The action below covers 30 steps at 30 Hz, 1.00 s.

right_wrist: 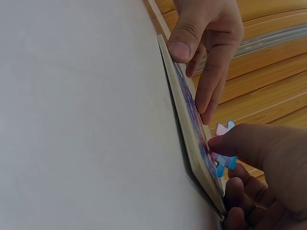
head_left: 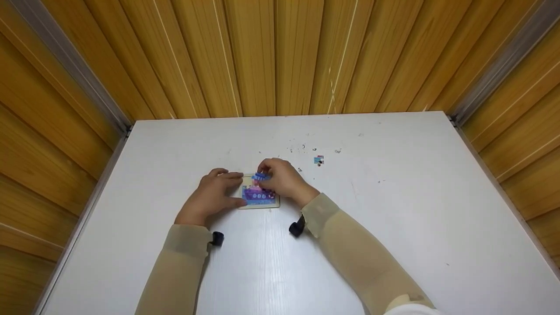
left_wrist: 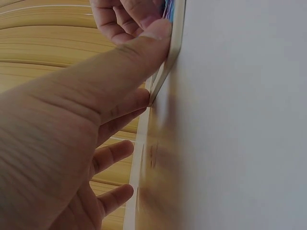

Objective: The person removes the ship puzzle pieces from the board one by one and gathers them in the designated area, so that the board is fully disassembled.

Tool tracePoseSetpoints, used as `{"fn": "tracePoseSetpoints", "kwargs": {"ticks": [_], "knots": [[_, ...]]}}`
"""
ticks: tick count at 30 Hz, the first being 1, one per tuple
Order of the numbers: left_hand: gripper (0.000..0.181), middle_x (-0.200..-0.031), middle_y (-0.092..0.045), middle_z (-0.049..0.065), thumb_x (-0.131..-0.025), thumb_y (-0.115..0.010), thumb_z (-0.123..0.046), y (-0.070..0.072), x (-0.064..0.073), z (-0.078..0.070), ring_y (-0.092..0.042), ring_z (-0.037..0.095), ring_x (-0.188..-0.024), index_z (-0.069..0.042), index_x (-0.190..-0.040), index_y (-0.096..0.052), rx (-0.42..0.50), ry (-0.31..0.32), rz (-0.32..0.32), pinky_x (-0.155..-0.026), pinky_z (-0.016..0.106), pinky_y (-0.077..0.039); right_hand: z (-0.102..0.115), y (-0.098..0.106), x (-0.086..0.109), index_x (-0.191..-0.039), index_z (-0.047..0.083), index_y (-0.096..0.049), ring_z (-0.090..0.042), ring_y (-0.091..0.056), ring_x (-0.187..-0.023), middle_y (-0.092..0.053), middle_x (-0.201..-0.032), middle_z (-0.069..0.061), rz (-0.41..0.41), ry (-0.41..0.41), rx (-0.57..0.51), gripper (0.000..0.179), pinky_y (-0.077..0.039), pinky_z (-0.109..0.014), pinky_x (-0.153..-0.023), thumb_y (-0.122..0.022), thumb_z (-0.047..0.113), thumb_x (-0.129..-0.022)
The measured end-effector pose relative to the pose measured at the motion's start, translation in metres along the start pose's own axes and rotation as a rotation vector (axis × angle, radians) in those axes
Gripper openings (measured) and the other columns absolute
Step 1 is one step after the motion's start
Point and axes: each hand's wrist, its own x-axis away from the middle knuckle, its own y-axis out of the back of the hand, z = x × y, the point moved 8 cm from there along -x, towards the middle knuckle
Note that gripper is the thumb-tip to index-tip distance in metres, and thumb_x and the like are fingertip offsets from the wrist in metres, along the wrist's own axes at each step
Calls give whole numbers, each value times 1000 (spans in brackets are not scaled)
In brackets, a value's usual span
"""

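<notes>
A small jigsaw puzzle point(head_left: 259, 202) in a pale frame, with a purple and blue picture, lies on the white table. My left hand point(head_left: 214, 192) rests at its left side, fingers fairly straight; the thumb point(left_wrist: 156, 33) touches the frame's edge. Over the upper right part of the puzzle, my right hand point(head_left: 284, 177) pinches a puzzle piece point(right_wrist: 229, 160) between thumb and fingers. That piece is blue and pink and stands tilted above the board. My right fingers hide part of the picture.
Another loose puzzle piece point(head_left: 319, 160), light blue with dark and red marks, lies on the table point(head_left: 393, 210) beyond my right hand. Small dark specks are scattered around it. Wood-patterned walls point(head_left: 288, 57) enclose the table's back and sides.
</notes>
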Motion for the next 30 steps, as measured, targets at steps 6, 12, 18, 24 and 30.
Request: {"fn": "tracePoseSetpoints", "kwargs": {"ticks": [6, 12, 18, 24, 30], "knots": [[75, -171, -61, 0, -93, -94, -43, 1, 1, -2, -41, 38, -166, -18, -158, -69, -7, -25, -8, -136, 68, -35, -3, 0, -1, -122, 14, -78, -25, -68, -112, -76, -119, -6, -15, -15, 12, 27, -59, -48, -105, -89, 23, -98], [73, -171, -61, -2, -93, -93, -43, 0, 0, -2, -41, 37, -166, -18, -157, -69, -13, -34, -16, -136, 67, -35, -4, 1, -2, -126, 13, -79, -27, -69, -114, -76, -121, -7, -24, -28, 16, 33, -60, -49, -105, -89, 28, -98], [74, -172, -60, -1, -93, -94, -42, 2, 1, -2, -40, 38, -166, -18, -158, -68, -1, -21, -11, -136, 68, -35, -4, 2, -3, -128, 12, -81, -25, -69, -114, -75, -122, -7, -18, -44, 12, 35, -60, -47, -104, -88, 31, -100], [74, -172, -60, -1, -93, -93, -43, 1, 1, -2, -40, 37, -167, -20, -159, -68, -10, -4, -11, -136, 67, -35, -3, 5, -5, -127, 12, -83, -24, -69, -112, -75, -125, -6, -45, -49, -7, 35, -60, -46, -103, -90, 29, -98], [74, -172, -59, -1, -93, -93, -44, 0, 2, -3, -40, 39, -166, -21, -159, -68, -5, 4, -6, -135, 69, -36, -4, 13, -4, -128, 10, -82, -24, -69, -109, -74, -127, -7, -83, -49, -56, 37, -61, -42, -99, -90, 23, -94]]}}
